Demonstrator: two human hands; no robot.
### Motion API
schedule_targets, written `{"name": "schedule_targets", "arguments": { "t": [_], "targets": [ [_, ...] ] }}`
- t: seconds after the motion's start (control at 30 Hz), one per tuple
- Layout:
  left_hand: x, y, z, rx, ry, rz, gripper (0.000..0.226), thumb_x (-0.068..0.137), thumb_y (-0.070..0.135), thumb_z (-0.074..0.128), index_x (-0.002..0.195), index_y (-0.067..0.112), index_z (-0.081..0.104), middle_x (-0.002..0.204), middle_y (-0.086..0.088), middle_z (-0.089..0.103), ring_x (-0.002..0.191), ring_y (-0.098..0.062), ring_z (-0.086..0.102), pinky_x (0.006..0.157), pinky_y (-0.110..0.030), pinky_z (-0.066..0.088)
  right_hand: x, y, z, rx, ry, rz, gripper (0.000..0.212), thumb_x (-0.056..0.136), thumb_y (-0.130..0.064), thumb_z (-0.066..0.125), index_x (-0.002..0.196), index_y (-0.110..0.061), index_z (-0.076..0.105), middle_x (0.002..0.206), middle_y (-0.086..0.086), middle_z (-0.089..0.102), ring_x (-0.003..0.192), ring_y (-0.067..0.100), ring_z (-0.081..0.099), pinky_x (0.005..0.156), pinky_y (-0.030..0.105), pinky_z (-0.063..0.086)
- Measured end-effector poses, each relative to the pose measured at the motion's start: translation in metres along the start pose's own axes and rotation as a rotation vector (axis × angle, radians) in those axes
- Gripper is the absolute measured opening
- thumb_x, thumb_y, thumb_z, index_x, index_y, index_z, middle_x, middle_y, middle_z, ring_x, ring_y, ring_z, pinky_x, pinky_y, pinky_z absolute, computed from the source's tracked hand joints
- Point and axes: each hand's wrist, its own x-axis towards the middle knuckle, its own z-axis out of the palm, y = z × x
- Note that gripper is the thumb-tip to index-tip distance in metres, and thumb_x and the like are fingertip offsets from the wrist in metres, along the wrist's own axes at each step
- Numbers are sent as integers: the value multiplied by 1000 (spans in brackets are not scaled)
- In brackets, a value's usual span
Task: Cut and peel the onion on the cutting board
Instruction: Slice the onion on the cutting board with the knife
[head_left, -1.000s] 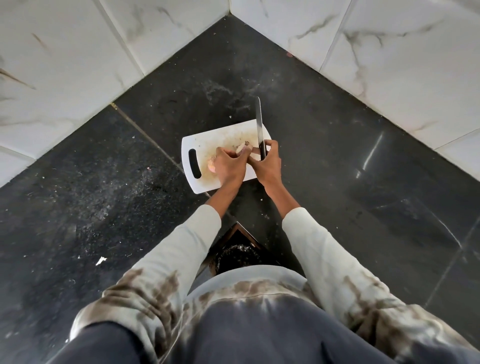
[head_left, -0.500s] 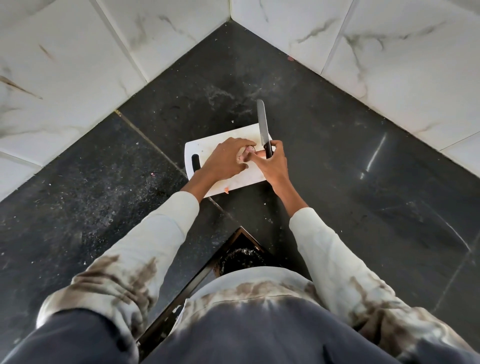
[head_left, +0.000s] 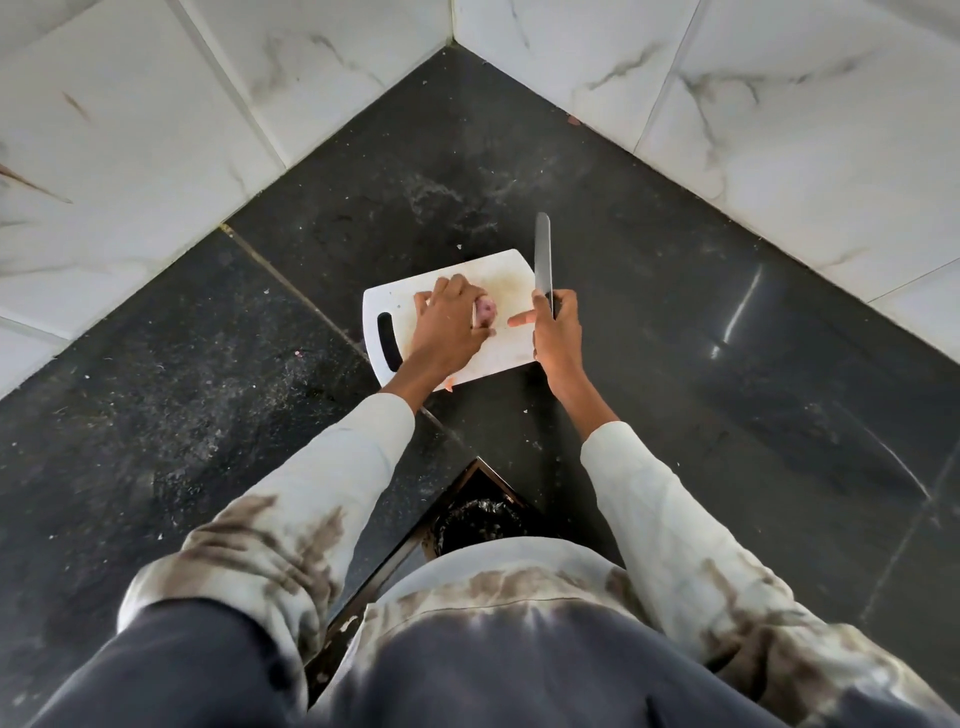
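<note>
A white cutting board (head_left: 506, 275) with a handle slot at its left end lies on the dark stone counter. My left hand (head_left: 449, 325) rests on the board's middle, curled over a small pinkish onion (head_left: 487, 310) that peeks out at the fingertips. My right hand (head_left: 557, 332) is at the board's right edge, gripping the dark handle of a knife (head_left: 543, 254). The blade points away from me, raised beside the board, and my index finger sticks out toward the onion. A gap separates the two hands.
White marble-tiled walls (head_left: 779, 104) meet in a corner behind the board. The black counter (head_left: 208, 389) is dusted with pale specks on the left. A scrap of peel (head_left: 450, 384) lies at the board's near edge. A dark bin opening (head_left: 478, 519) shows below the counter corner.
My hands have come apart: the right hand with the knife moved right to the board's edge, the left hand stayed over the onion on the board.
</note>
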Motion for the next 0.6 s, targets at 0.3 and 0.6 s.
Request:
{"name": "schedule_targets", "arguments": {
  "t": [0.3,0.6],
  "targets": [
    [-1,-4,17,-101,64,-76,49,98,47,71,141,29,58,143,2,63,135,-27,51,115,-53,35,-24,2,-7,-130,-83,-157,22,113,-28,38,121,-12,52,77,7,63,55,4,50,49,16,37],
    [0,-15,9,-164,39,-48,51,93,30,81,140,20,65,140,-1,65,134,-25,54,113,-47,36,-30,-4,8,-83,-122,-119,13,110,-25,44,118,-18,52,74,-1,54,57,10,43,49,26,35]
  ]
}}
